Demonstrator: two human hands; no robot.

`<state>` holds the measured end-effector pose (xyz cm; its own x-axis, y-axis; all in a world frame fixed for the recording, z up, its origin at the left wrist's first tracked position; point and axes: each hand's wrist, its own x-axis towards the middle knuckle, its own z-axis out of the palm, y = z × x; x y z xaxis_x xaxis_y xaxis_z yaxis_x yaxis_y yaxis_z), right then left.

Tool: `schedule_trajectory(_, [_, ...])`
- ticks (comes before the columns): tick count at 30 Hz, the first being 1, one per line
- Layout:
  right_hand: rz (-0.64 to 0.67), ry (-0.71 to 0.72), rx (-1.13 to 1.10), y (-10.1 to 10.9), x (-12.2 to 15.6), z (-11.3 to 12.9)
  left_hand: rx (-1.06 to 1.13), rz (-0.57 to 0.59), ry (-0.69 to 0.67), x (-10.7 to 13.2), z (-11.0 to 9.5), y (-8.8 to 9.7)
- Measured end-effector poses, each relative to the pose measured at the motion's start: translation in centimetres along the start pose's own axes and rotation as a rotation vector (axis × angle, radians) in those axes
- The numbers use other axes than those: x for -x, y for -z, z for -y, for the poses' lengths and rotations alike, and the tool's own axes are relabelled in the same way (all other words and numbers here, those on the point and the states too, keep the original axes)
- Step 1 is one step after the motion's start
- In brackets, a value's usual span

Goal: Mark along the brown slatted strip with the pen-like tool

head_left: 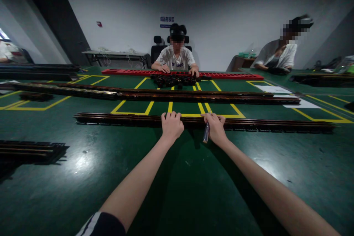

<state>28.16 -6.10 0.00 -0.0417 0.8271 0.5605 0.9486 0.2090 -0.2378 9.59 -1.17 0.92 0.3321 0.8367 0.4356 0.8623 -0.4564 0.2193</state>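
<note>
A bundle of long dark strips (118,119) lies crosswise on the green table (132,184) in front of me. My left hand (173,128) rests on its near middle, with the fingers curled over it. Just to the right, my right hand (217,129) is closed around a slim pen-like tool (206,135), whose blunt end points back toward me. The tool's tip is at the strips, but I cannot make out its kind or whether it touches.
Beyond lies a second long bundle (155,95), over yellow tape markings. Behind it are a dark pile (177,80) and a red slotted rail (232,76), where a person (177,55) works. More strips (30,152) lie at left. Another person (276,57) is at right.
</note>
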Motion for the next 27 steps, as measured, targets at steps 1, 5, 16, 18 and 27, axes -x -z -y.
schedule_trajectory(1, [-0.001, 0.013, -0.004, 0.01, 0.05, -0.09, -0.006, -0.004, -0.002, 0.00, 0.00, -0.05])
schedule_trajectory(5, [-0.016, 0.045, -0.021, -0.07, 0.10, -0.28, -0.004, 0.000, -0.004, -0.02, 0.01, -0.16])
schedule_trajectory(16, [0.013, -0.015, 0.040, -0.37, -0.23, -0.02, -0.007, 0.007, 0.004, -0.05, -0.07, 0.02])
schedule_trajectory(18, [0.011, -0.009, 0.038, -0.37, -0.28, 0.19, -0.011, 0.006, 0.004, -0.04, -0.11, 0.06])
schedule_trajectory(27, [0.028, 0.026, 0.030, -0.03, -0.07, 0.13, -0.020, -0.007, 0.025, 0.01, -0.04, -0.01])
